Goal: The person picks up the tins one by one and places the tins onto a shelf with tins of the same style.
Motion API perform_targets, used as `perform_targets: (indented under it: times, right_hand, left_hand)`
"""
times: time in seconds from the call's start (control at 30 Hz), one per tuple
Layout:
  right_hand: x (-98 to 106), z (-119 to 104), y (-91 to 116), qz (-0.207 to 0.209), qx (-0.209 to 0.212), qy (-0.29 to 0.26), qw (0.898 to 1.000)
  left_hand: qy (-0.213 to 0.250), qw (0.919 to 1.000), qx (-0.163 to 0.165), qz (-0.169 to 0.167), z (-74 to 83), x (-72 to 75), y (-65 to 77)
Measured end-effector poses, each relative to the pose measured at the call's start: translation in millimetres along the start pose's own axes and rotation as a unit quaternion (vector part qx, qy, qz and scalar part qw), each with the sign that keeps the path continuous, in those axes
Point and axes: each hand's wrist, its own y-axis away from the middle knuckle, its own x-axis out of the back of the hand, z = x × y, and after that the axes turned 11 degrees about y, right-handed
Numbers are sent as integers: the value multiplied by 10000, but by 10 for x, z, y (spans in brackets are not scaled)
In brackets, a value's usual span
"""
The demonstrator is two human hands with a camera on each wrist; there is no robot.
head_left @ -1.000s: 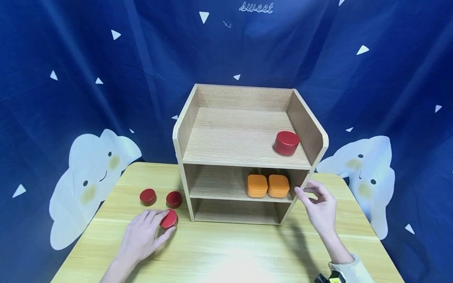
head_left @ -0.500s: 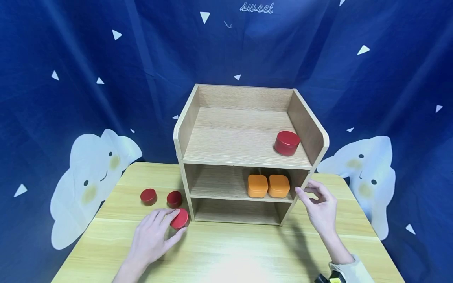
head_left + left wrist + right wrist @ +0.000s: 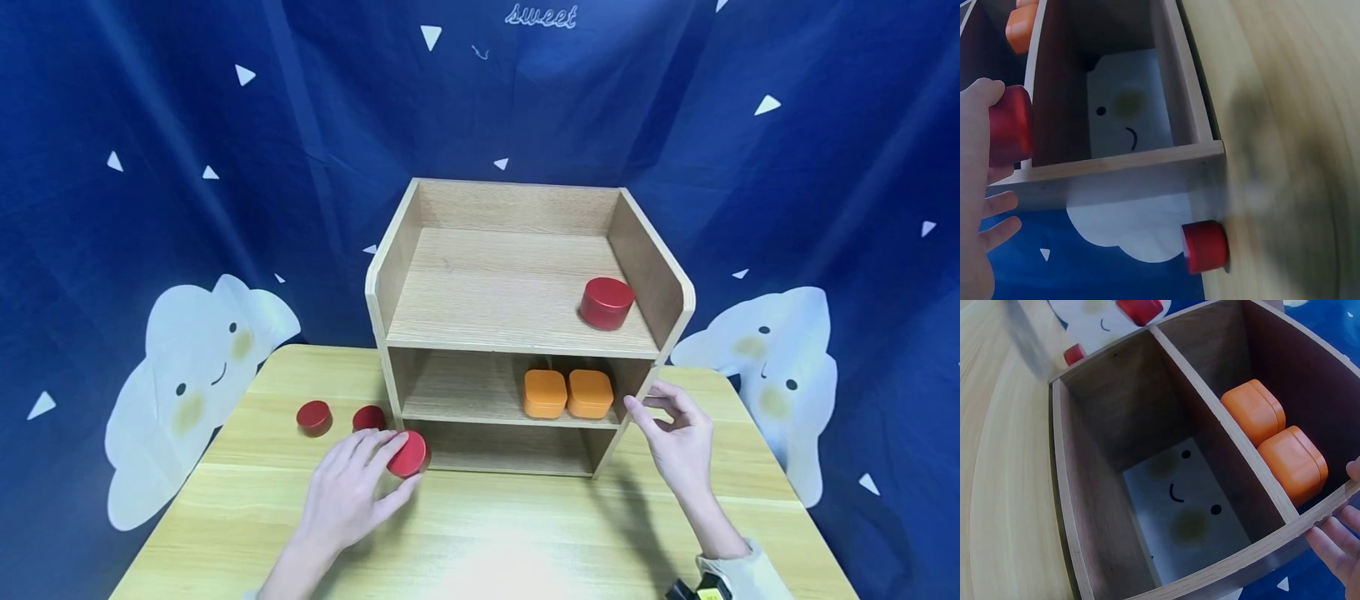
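Head view: left fingers [image 3: 384, 457], clamped on a red tin [image 3: 408, 455], have moved rightward; right fingers [image 3: 644, 418] still grip the shelf [image 3: 495, 287].

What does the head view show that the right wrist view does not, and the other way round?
Only the head view shows the red tin on the top board, the "sweet" lettering and the right sleeve; the left hand, holding another tin, is plain only there too.

Only the right wrist view shows a smiling cloud print through the lower compartment.

Both share the wooden shelf, the right hand at its side panel, and two orange boxes.
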Motion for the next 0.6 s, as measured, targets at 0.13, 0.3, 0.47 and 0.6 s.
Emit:
perform_targets:
  times: [0.13, 0.3, 0.47, 0.6]
  right_hand:
    - [-5, -2, 2, 5, -2, 49, 10000]
    - [0, -8, 2, -37, 7, 54, 10000]
    - [-2, -15, 0, -27, -49, 26, 10000]
    - [-3, -17, 1, 23, -74, 53, 10000]
  left_hand:
    - [89, 9996, -111, 229, 34, -35, -88]
    - [125, 9986, -350, 381, 69, -90, -275]
    - [218, 9972, -493, 516, 119, -105, -499]
    - [298, 9966, -524, 561, 166, -94, -651]
